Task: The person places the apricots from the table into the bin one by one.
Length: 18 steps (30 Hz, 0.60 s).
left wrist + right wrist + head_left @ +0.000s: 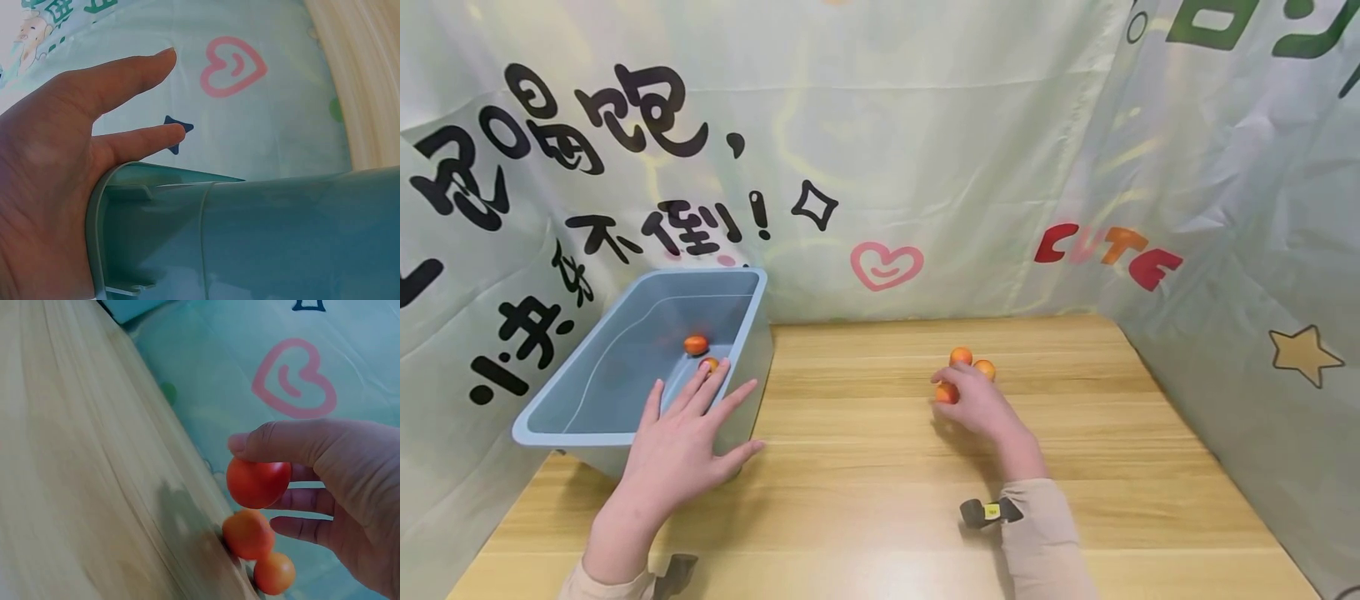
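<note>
My left hand lies flat with straight, spread fingers against the near corner of a light blue plastic bin; the left wrist view shows the palm pressed on the bin's rim. Two small orange fruits lie inside the bin. My right hand pinches one orange fruit between thumb and fingers just above the table; the right wrist view shows that fruit lifted. Two more fruits lie on the table just beyond the hand, and the two lie below the fingers.
The wooden table is walled by a pale green printed cloth at the back and on both sides. The bin stands at the table's left side, against the cloth.
</note>
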Motion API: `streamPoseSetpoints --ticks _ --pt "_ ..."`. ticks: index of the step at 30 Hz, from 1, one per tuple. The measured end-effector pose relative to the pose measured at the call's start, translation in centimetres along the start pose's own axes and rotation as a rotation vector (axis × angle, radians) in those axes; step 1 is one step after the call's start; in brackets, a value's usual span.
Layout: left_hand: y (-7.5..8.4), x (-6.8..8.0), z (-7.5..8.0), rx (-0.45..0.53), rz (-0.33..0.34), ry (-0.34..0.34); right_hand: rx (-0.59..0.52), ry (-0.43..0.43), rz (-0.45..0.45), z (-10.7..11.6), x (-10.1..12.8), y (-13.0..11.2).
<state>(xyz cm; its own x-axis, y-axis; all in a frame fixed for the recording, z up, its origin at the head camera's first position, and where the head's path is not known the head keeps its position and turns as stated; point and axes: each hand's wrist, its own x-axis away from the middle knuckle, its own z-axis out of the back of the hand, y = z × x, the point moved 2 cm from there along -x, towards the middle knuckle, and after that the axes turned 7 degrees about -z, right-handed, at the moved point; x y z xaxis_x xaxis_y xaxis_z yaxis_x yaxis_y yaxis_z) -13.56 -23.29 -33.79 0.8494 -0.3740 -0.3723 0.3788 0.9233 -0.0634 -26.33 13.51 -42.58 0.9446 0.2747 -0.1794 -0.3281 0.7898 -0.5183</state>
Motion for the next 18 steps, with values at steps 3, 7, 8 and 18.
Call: streamPoseSetpoints --ticks 3,7,8,18 --pt "0.0 0.0 -0.1 -0.001 -0.001 0.003 0.004 0.01 0.033 -0.4 -0.2 -0.6" --pt "-0.1 0.0 -0.3 -0.001 0.0 0.011 -0.008 0.015 0.059 -0.8 -0.3 -1.5" --pt "-0.1 0.0 -0.4 -0.001 0.0 0.013 -0.007 0.02 0.069 -1.0 -0.3 -1.7" --pt "-0.2 0.1 -0.3 0.002 0.005 0.01 -0.001 0.05 0.199 -2.4 -0.8 -4.0"
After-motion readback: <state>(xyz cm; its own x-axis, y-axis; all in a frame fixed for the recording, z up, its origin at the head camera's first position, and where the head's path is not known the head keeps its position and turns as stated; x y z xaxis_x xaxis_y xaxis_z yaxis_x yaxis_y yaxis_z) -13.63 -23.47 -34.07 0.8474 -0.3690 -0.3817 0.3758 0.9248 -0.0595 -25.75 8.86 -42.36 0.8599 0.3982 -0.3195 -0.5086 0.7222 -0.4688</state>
